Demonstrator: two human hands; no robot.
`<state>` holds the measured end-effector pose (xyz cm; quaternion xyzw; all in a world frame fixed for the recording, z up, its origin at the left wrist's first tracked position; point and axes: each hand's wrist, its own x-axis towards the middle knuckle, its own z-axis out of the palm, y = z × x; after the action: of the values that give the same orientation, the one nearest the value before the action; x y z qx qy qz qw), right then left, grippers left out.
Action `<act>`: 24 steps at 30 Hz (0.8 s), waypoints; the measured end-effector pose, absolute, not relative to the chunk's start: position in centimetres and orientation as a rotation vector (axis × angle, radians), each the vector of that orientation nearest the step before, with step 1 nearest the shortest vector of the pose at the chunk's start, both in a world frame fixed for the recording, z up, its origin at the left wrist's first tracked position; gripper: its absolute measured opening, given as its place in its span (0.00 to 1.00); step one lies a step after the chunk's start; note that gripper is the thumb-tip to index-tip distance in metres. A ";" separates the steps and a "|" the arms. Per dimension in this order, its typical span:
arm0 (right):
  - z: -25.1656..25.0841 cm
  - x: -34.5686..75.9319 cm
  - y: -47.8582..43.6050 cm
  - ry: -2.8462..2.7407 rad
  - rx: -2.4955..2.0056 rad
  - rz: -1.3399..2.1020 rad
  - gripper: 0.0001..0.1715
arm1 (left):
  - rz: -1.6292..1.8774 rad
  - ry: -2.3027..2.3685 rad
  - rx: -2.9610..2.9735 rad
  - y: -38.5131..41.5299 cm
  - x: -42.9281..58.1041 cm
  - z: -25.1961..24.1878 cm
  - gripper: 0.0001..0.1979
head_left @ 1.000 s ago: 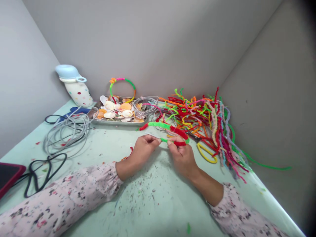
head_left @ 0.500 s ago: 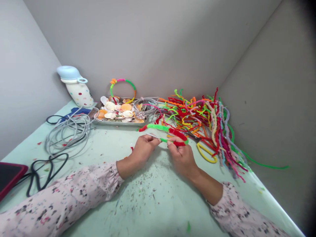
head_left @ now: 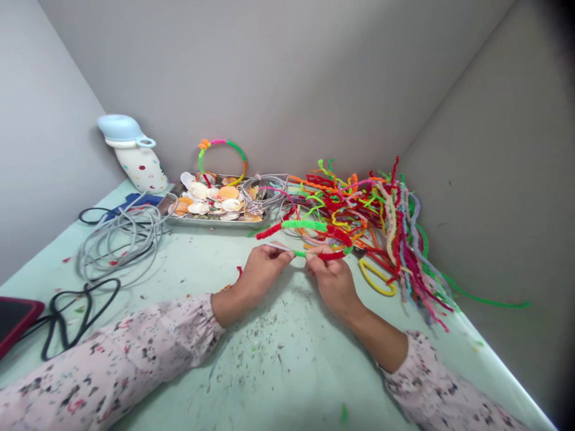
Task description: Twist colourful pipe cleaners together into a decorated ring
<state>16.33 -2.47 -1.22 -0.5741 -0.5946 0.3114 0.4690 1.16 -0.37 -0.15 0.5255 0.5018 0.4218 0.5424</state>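
Note:
Both my hands work at the middle of the pale green table (head_left: 287, 371). My left hand (head_left: 258, 272) pinches the bare grey end of a wire hoop (head_left: 309, 230) that is wrapped in green and red pipe cleaner. My right hand (head_left: 330, 275) pinches the same hoop a little to the right, where green wrap meets red. The hoop arcs up and back over my fingers. Just right of my right hand lie scissors with yellow handles (head_left: 376, 280).
A big heap of coloured pipe cleaners (head_left: 381, 221) fills the back right corner. A metal tray of seashells (head_left: 215, 206) stands at the back, with a finished hoop (head_left: 222, 157) behind it and a spotted white bottle (head_left: 135, 155) to its left. Grey cable coils (head_left: 119, 239), black cord (head_left: 67, 311).
The hoop has tipped up and shifted slightly right in my fingers. My hands have stayed in nearly the same place.

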 end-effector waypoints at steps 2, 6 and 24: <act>-1.2 16.3 -2.5 -1.456 -1.426 0.770 0.14 | 1.007 1.167 1.254 -0.3 1.1 -0.3 0.12; -1.0 16.2 -2.6 -1.512 -1.426 0.704 0.13 | 1.029 1.144 1.235 -0.4 1.2 -0.3 0.11; -0.9 16.1 -3.1 -1.493 -1.415 0.639 0.11 | 1.024 1.150 1.185 -0.5 1.2 0.3 0.10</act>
<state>16.06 -3.08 -0.93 -0.5786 -0.6102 0.2611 0.4740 1.20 -0.46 0.31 0.5034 0.4887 0.4353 0.5642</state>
